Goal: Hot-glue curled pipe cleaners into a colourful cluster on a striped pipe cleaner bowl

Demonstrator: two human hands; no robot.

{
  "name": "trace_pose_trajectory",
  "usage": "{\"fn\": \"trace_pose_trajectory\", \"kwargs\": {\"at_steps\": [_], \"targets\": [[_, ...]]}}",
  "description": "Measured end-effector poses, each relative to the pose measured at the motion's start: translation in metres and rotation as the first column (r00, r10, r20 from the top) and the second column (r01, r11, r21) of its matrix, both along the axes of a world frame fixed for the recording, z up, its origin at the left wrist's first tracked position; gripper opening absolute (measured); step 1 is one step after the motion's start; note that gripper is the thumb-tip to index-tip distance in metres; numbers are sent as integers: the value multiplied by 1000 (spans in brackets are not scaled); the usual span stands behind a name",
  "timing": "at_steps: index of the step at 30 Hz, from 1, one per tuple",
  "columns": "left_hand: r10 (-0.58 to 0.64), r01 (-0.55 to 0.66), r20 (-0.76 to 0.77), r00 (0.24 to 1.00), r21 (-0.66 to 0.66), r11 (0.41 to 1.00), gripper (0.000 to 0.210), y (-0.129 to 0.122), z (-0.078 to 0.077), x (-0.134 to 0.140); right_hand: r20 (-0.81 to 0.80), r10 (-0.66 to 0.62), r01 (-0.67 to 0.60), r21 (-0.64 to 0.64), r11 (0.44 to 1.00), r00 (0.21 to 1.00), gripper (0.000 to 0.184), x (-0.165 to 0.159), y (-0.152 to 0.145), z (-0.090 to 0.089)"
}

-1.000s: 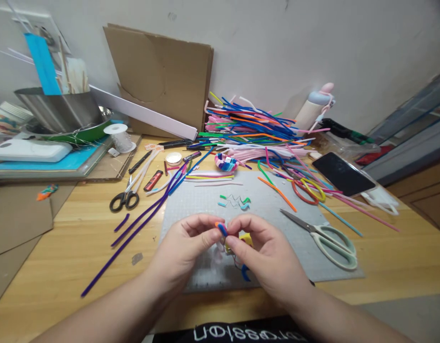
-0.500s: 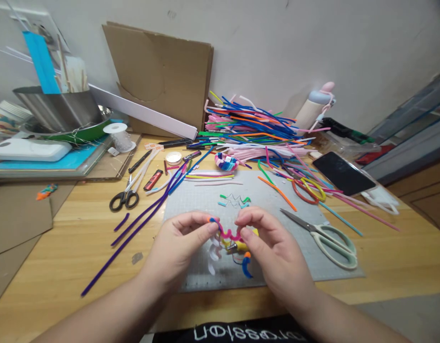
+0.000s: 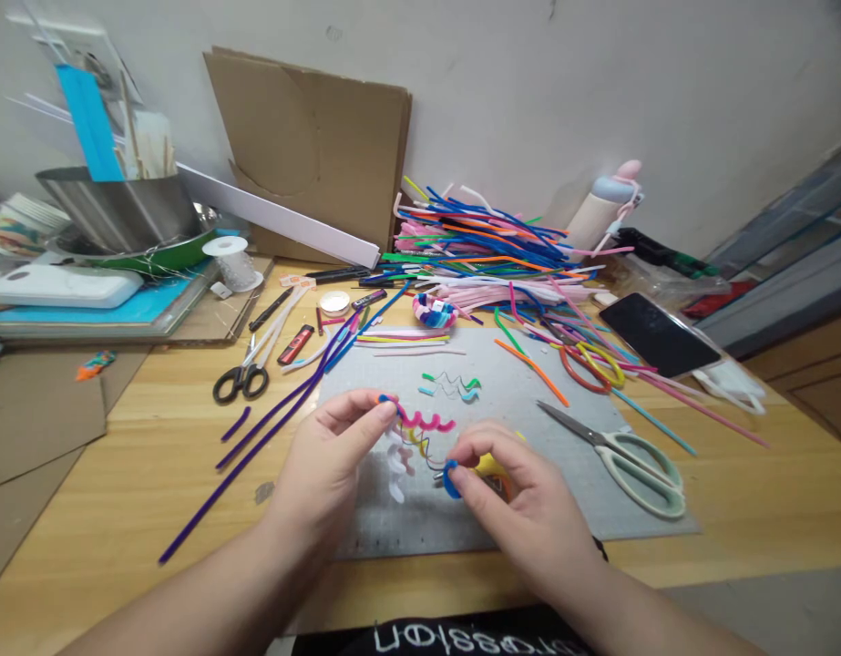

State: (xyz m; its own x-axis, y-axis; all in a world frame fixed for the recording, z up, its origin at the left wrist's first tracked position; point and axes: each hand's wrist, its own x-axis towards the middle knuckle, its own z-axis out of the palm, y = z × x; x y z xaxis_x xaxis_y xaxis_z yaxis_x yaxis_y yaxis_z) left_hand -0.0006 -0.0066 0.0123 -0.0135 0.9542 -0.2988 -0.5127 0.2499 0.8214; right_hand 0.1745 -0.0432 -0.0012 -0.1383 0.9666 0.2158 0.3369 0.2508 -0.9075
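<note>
My left hand [image 3: 342, 446] pinches the blue and orange end of a wavy pink pipe cleaner [image 3: 426, 422], which stretches to the right above the grey cutting mat [image 3: 563, 487]. Between finger and thumb of my right hand [image 3: 519, 497] is a curved blue pipe cleaner piece [image 3: 451, 480]. A thin dark wire runs from near the left fingertips toward that piece. White curled pieces [image 3: 395, 483] and a bit of yellow show below the pink one. Partly behind my right fingers lies a yellow-handled tool [image 3: 489, 466] with a metal tip; its kind is unclear.
Green and light blue wavy pieces [image 3: 469, 394] lie ahead on the mat. Green-handled scissors [image 3: 639, 474] rest at right, black-handled scissors [image 3: 241, 383] at left near purple pipe cleaners [image 3: 256, 451]. A pipe cleaner pile [image 3: 488, 241] and a phone [image 3: 656, 333] are farther back.
My right hand has let go of the pink pipe cleaner's right end and taken the blue piece that hung below. The left hand has shifted slightly left and up.
</note>
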Motion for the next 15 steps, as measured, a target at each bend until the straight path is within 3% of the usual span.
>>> {"fn": "trace_pose_trajectory", "kwargs": {"at_steps": [15], "targets": [[11, -11, 62, 998, 3, 1000, 29, 6, 8, -5, 8, 95, -94, -48, 994, 995, 8, -2, 0, 0]]}}
